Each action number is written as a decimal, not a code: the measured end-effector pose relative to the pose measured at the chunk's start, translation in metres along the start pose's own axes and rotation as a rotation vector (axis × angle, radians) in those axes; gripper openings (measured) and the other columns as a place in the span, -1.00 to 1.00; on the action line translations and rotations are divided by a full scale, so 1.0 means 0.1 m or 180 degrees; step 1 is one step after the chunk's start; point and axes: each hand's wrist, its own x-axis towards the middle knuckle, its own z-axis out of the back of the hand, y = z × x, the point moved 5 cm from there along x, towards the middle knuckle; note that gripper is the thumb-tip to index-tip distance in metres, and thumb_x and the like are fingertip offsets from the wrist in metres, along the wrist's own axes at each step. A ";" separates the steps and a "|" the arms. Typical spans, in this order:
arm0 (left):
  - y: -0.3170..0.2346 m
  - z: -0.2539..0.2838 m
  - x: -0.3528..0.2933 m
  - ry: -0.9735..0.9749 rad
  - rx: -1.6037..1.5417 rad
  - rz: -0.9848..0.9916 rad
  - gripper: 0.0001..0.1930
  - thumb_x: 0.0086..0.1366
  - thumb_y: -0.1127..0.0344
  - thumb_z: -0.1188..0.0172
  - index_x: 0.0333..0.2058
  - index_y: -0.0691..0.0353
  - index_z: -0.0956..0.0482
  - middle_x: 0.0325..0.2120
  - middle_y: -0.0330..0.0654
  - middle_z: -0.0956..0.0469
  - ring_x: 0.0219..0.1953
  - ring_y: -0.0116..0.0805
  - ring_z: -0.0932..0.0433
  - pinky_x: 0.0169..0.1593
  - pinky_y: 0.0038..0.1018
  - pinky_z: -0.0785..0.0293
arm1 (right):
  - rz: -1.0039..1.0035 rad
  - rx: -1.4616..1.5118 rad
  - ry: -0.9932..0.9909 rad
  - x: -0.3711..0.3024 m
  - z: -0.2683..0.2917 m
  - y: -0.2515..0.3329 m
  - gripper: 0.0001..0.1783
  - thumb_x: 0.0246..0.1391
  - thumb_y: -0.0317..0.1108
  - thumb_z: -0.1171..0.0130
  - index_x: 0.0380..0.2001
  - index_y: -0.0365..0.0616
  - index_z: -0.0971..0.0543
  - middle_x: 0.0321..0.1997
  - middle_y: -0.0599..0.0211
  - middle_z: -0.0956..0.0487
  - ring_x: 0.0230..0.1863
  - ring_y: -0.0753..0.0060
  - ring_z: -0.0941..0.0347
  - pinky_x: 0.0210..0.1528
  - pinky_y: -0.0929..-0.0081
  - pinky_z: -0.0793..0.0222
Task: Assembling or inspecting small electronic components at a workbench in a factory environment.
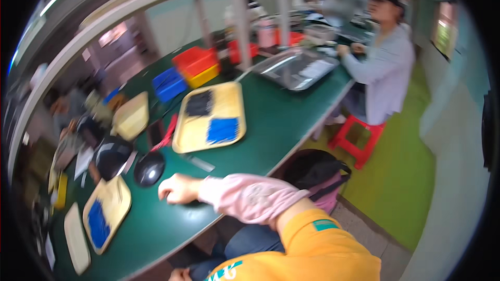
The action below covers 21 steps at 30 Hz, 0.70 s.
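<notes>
My right hand (179,188), below a pink sleeve, is over the green table near its front edge. Its fingers are curled in and slightly blurred; whatever they hold, if anything, is hidden. Closest to it are a shiny black rounded bowl-like thing (149,168) and a flat grey strip (200,163). Beyond these lies a cream tray (237,96) bearing a bundle of thin blue pieces (223,130) and a bundle of dark pieces (199,103). At the lower edge, by my lap, my left hand (179,275) is partly cut off, its fingers unclear.
A second cream tray (124,205) with blue pieces stands at the left. Red (194,60), yellow and blue bins line the back beside white shelf posts. A co-worker (383,62) sits at the right near a clear tray (297,84). A backpack (317,169) is beside me.
</notes>
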 end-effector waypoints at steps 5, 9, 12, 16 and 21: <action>-0.16 0.07 0.11 0.0230 0.0133 -0.0692 -0.90 -0.17 0.39 -0.14 -0.74 0.20 -0.43 -0.71 -0.11 -0.41 -0.63 -0.14 -0.40 -0.55 -0.34 -0.30 | -0.0765 0.0378 0.0353 -0.02 0.07 -0.15 -0.76 -0.33 -0.45 -0.01 -0.44 -0.19 -0.48 -0.47 0.20 -0.50 -0.44 0.37 -0.44 -0.36 0.54 -0.34; -0.17 0.06 0.24 0.0441 0.0140 -0.0704 -0.94 -0.17 0.38 -0.17 -0.69 0.19 -0.48 -0.66 -0.15 -0.46 -0.59 -0.18 -0.43 -0.51 -0.40 -0.34 | -0.1277 0.0995 0.0279 -0.02 0.10 -0.18 -0.61 -0.25 -0.63 0.24 -0.26 -0.26 -0.39 -0.47 0.23 -0.46 -0.52 0.57 -0.37 -0.47 0.68 -0.31; -0.15 0.11 0.14 0.0395 -0.0221 -0.0493 -0.92 -0.13 0.36 -0.17 -0.66 0.19 -0.48 -0.61 -0.17 -0.47 -0.56 -0.21 -0.44 -0.49 -0.43 -0.36 | -0.1212 0.1098 0.0087 0.02 0.08 -0.15 -0.64 -0.11 -0.62 0.26 -0.16 -0.27 -0.31 -0.43 0.24 -0.44 -0.55 0.59 -0.33 -0.52 0.73 -0.25; -0.23 0.26 0.06 0.0338 -0.0553 -0.0603 -0.89 -0.07 0.32 -0.14 -0.57 0.21 -0.46 -0.52 -0.19 -0.47 -0.52 -0.23 -0.46 -0.44 -0.46 -0.38 | -0.1197 0.0894 0.0373 0.04 -0.04 -0.16 -0.67 -0.03 -0.58 0.26 -0.15 -0.22 -0.32 -0.51 0.34 -0.39 -0.59 0.68 -0.30 -0.64 0.81 -0.13; -0.33 0.64 0.24 -0.0135 -0.0336 -0.1015 -0.84 -0.09 0.38 -0.18 -0.46 0.22 -0.46 -0.46 -0.17 -0.50 -0.48 -0.29 -0.49 -0.44 -0.50 -0.40 | -0.1515 0.0877 0.0503 -0.01 -0.02 -0.16 -0.70 -0.03 -0.55 0.26 -0.19 -0.23 -0.35 -0.60 0.38 -0.37 -0.65 0.69 -0.25 -0.61 0.79 -0.17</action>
